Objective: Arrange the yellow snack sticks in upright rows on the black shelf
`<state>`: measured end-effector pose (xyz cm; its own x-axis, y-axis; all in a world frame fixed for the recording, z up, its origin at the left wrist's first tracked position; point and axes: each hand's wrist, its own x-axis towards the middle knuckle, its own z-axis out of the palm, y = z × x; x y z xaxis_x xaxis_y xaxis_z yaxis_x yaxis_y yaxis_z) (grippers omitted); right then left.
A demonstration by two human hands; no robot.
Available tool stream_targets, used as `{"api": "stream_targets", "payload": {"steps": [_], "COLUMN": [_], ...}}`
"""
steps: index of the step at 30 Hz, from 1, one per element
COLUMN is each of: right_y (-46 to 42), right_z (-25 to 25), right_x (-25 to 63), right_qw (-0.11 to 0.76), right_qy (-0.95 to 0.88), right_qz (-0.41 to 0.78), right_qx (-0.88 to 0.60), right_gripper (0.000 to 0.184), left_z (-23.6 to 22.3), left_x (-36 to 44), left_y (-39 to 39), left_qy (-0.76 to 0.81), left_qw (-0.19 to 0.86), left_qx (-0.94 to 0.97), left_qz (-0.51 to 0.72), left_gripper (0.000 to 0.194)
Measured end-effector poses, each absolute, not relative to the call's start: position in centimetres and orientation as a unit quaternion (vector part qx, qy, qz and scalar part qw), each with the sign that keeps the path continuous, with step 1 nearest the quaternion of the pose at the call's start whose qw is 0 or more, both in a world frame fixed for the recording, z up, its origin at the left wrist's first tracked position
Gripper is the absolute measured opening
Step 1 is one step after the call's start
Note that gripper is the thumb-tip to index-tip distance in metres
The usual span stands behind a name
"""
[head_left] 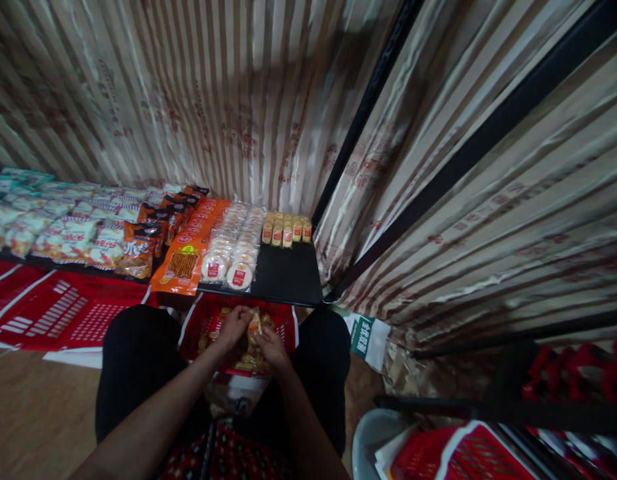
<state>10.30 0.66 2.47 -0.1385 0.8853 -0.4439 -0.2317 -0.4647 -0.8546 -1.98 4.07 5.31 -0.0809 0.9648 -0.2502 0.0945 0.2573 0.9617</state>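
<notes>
Between my knees stands a red plastic basket that holds several small yellowish snack packets. Above it, my left hand and my right hand are closed on one small wrapped snack packet, one at each side of it. Just beyond the basket is a black shelf. On its right part stand rows of small yellow packets with red-and-white labels. Left of those lie clear packs of round white crackers.
Farther left on the shelf are an orange snack bag, smaller orange-and-black bags and many white packets. More red baskets stand below. Black metal poles and a striped curtain close off the back; a grey-white tub is at right.
</notes>
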Motion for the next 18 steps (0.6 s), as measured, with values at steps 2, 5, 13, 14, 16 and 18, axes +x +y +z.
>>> {"api": "stream_targets", "payload": {"steps": [2, 5, 13, 14, 16, 18], "right_y": [0.5, 0.4, 0.9, 1.0, 1.2, 1.4], "right_z": [3.1, 4.1, 6.2, 6.4, 6.7, 7.0], "right_x": [10.4, 10.7, 11.8, 11.9, 12.0, 12.0], "right_qw": [0.426, 0.452, 0.488, 0.493, 0.503, 0.511], "right_qy": [-0.291, -0.279, -0.325, -0.327, -0.331, -0.34], "right_qz": [0.692, 0.692, 0.617, 0.61, 0.598, 0.586], "right_qx": [-0.505, -0.489, -0.525, -0.527, -0.529, -0.529], "right_gripper": [0.058, 0.056, 0.051, 0.051, 0.049, 0.048], "left_z": [5.6, 6.2, 9.0, 9.3, 9.9, 10.2], "left_x": [-1.7, -1.4, -0.2, 0.0, 0.4, 0.8], "left_y": [4.0, 3.9, 3.4, 3.4, 3.4, 3.4], "left_qy": [0.592, 0.591, 0.584, 0.586, 0.59, 0.592], "left_qw": [0.533, 0.538, 0.527, 0.523, 0.512, 0.503], "left_qx": [0.428, 0.417, 0.411, 0.417, 0.436, 0.452], "left_qz": [0.427, 0.433, 0.461, 0.458, 0.446, 0.438], "left_gripper": [0.027, 0.025, 0.023, 0.023, 0.022, 0.022]}}
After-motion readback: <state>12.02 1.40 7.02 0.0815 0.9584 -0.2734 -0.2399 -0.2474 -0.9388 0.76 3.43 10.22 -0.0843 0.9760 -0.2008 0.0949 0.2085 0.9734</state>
